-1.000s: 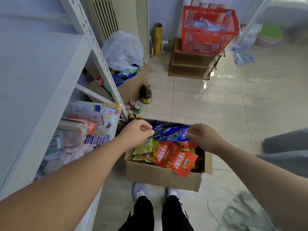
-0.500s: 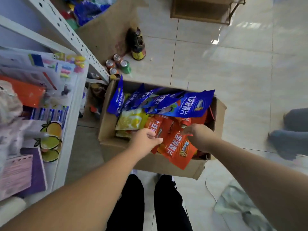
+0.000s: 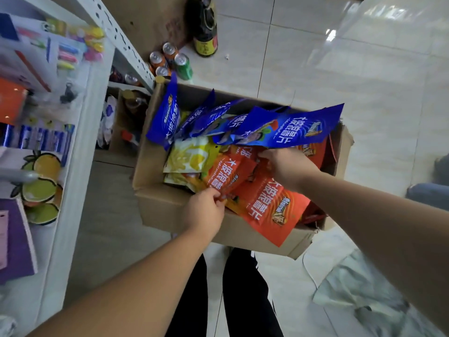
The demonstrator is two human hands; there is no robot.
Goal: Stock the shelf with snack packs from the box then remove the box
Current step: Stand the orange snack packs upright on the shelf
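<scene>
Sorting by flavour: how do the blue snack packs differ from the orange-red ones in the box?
Blue foil snack packs lie at the cardboard box's far side, orange-red foil snack packs at its near side. The left hand pinches an orange-red one, not a blue. Both carry white lettering.

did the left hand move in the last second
Yes. Against the box, the left hand has come from the blue packs at the far side back to the near wall, where it pinches an orange pack.

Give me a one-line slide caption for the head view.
Left hand pinches an orange snack pack in the cardboard box beside the shelf; right hand reaches in near the blue packs.
</scene>
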